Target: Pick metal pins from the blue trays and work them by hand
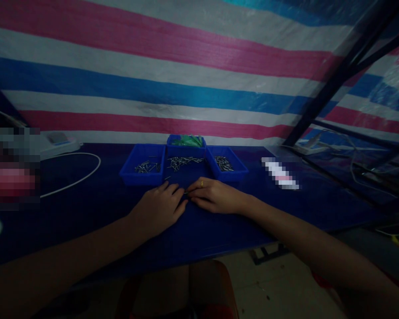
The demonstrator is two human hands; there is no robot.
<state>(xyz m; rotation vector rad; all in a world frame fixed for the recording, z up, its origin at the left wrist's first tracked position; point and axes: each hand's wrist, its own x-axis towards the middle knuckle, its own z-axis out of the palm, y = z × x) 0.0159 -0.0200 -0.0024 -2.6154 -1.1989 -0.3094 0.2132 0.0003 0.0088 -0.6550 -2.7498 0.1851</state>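
My left hand (161, 204) and my right hand (217, 196) meet low over the blue table, fingertips almost touching. Between them shows the end of a small, thin metal pin (186, 192), pinched from both sides; most of it is hidden by the fingers. A ring sits on one right-hand finger. Just beyond the hands lies a loose pile of similar metal pins (182, 162), with a single pin (167, 178) nearer the left fingers. Their exact kind is too small and dark to tell.
A left blue bin (141, 178) and a right blue bin (229, 175) hold more metal pins. Behind the pile, a third blue bin (186, 150) contains green plastic bags (190, 141). A white cable (93, 157) curves across the left, near a pale scale-like device (61, 142).
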